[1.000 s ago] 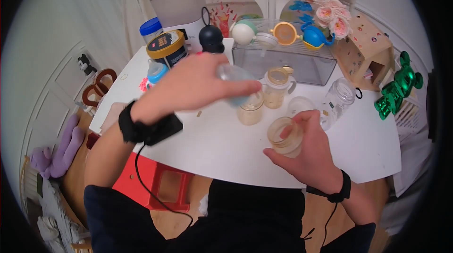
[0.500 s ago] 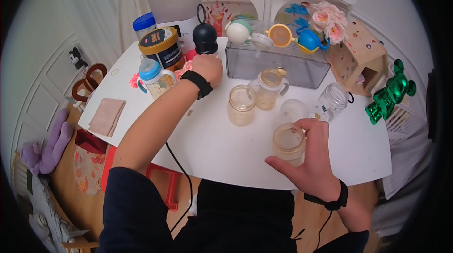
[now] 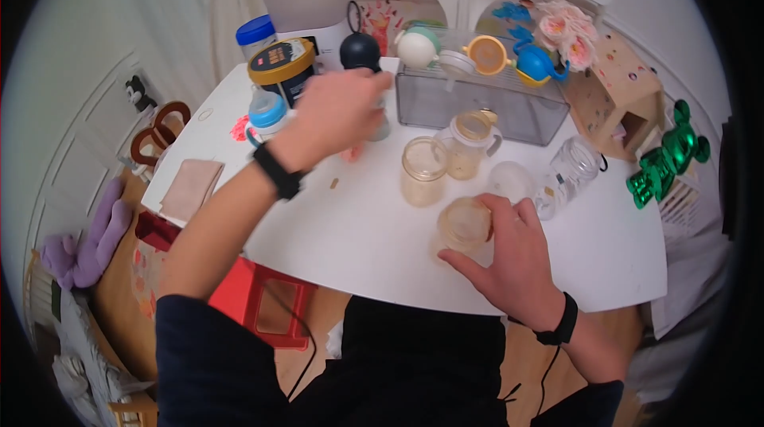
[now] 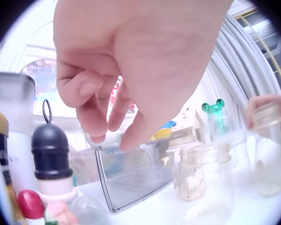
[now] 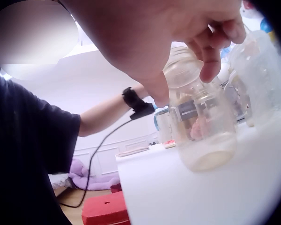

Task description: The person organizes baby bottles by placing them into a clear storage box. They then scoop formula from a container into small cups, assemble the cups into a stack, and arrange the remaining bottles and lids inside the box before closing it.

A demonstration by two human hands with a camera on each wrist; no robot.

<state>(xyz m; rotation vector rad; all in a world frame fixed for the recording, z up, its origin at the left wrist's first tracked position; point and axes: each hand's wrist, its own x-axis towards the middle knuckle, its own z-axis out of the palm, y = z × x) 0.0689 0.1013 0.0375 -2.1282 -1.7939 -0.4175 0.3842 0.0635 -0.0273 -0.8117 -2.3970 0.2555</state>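
My left hand [image 3: 338,113] hovers over the back of the table with loosely bent fingers, holding nothing in the left wrist view. Below it are a clear rounded piece [image 4: 88,211] and a black-domed container [image 4: 50,149]. With thumb and fingers, my right hand [image 3: 517,264] grips the neck of a clear, amber-tinted jar [image 5: 206,136], whose base is on the table. Another open jar [image 3: 423,176] stands to its left, beside a handled bottle [image 3: 465,158]. A translucent round piece [image 3: 511,180] lies behind the gripped jar.
Behind stands a grey clear box [image 3: 485,113] with bottle tops along it. A blue-collared bottle [image 3: 267,113], a gold-lidded tub [image 3: 282,69] and a folded cloth [image 3: 191,188] are at the left. A clear bottle [image 3: 571,166] lies at the right.
My left hand carried a clear piece over the jars, went to the black-domed container, and is now slightly right of there, empty. My right hand and its jar have shifted slightly left.
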